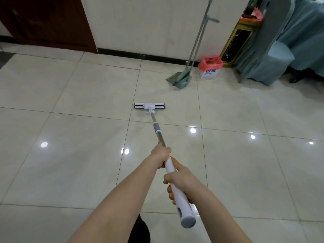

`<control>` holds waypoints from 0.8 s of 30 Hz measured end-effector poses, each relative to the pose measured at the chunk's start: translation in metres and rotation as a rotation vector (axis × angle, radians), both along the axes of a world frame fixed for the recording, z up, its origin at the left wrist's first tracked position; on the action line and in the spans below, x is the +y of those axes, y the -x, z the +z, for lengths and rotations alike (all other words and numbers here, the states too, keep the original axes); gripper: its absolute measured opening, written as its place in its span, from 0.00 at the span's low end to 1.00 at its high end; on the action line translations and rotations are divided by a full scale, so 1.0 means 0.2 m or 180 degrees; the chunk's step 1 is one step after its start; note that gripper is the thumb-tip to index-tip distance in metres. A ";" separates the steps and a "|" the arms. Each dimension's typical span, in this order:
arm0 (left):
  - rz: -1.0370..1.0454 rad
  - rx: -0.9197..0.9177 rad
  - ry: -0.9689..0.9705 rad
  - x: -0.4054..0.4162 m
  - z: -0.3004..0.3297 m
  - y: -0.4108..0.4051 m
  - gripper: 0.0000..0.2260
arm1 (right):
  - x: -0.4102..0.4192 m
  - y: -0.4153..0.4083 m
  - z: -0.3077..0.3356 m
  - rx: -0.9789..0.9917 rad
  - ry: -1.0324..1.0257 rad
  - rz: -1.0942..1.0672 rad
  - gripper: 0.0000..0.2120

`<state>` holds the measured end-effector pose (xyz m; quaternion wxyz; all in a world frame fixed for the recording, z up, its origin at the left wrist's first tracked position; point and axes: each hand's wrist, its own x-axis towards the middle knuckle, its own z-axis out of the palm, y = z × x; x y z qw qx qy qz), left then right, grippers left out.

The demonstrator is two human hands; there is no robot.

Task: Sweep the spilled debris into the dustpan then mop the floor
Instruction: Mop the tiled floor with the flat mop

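Note:
A white mop (pixel 158 135) with a metal shaft and a grey-capped handle reaches forward over the glossy cream tile floor (pixel 70 163). Its flat head (pixel 149 106) rests on the tiles in the middle of the view. My left hand (pixel 162 155) grips the shaft higher up, and my right hand (pixel 178 179) grips the white handle just behind it. A green dustpan (pixel 177 79) and a green broom (pixel 198 37) lean against the white wall at the back right. No debris shows on the floor.
A small white bin with a red bag (pixel 209 69) stands beside the dustpan. A gold-framed stand (pixel 236 41) and blue-grey draped furniture (pixel 273 50) fill the right corner. A dark wooden door (pixel 43 21) is at the back left.

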<state>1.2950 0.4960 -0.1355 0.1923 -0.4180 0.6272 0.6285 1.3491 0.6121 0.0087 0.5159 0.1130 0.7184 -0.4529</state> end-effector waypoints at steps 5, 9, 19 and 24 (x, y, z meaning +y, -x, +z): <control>-0.0037 -0.0010 -0.0034 -0.34 0.02 0.39 0.19 | -0.35 0.40 0.03 -0.0061 -0.0022 -0.0074 0.26; -0.0034 0.0015 -0.0044 -0.57 0.06 0.76 0.18 | -0.57 0.77 0.05 -0.0126 0.0048 -0.0161 0.24; 0.0046 0.0031 0.0022 -1.11 0.12 1.81 0.08 | -1.09 1.85 -0.06 -0.0059 0.0309 -0.0156 0.25; 0.0148 0.0077 -0.0031 -1.34 0.20 2.32 0.01 | -1.32 2.41 -0.04 -0.0065 0.0371 -0.0087 0.23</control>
